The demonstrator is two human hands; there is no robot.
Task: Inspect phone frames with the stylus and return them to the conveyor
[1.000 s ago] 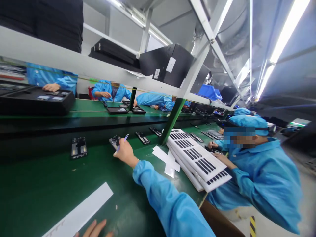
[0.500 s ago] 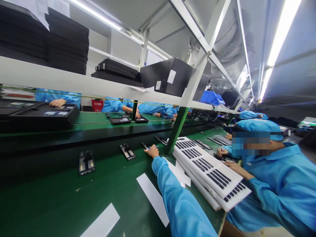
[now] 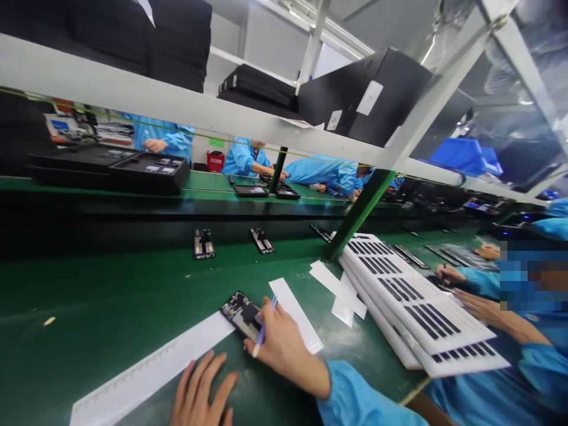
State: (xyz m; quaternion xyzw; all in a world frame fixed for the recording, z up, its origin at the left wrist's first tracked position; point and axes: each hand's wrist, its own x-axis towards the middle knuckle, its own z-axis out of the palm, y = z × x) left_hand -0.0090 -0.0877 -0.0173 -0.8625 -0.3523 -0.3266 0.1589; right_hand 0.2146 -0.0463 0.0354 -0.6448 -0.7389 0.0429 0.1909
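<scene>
My right hand (image 3: 284,343) grips an opened phone (image 3: 242,313) by its near end, just over the bench. The phone's inner parts show. A thin lilac and white stick-like tool (image 3: 262,331), perhaps tweezers, also lies in my right hand between thumb and fingers. My left hand (image 3: 205,390) is at the bottom edge, empty, fingers spread, beside a long white strip sheet (image 3: 151,370). The phone's far left corner overlaps the end of that strip. Another white label sheet (image 3: 295,313) lies behind my right hand.
Two opened phones, one on the left (image 3: 204,244) and one nearer the middle (image 3: 262,241), lie along the bench's back. White foam trays (image 3: 399,284) with black strips are stacked at right, by a green post (image 3: 361,213). A co-worker's hands (image 3: 483,307) are beyond them.
My right hand has drawn back from the rear of the bench, bringing a phone nearer. My left hand has come into view. The camera has turned and tilted down.
</scene>
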